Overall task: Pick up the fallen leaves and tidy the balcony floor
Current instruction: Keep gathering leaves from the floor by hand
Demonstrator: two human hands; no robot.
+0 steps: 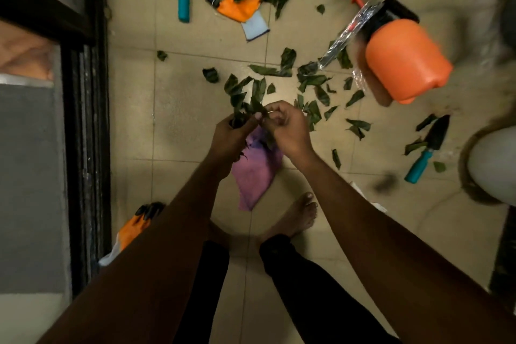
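Glossy plastic sprayer (405,61) (orange), matt cloth (255,173).

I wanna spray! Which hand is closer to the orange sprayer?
Right. The right hand is below-left of the orange sprayer; the left hand, gripping leaves, is farther left.

We see both arms bare along all their visible length. The left forearm (167,232) lies toward seven o'clock and the right forearm (377,218) toward four o'clock, each uncovered from the frame's edge to the wrist. The left hand (229,138) and right hand (290,131), just toward twelve o'clock from the centre, are bare too, and the left thumb's nail is cut short. At six o'clock we see plain black trousers (307,288), close-fitting and ending at the ankles. The right foot (298,215) is bare. The left foot (220,234) shows only a bare sliver beside the forearm.
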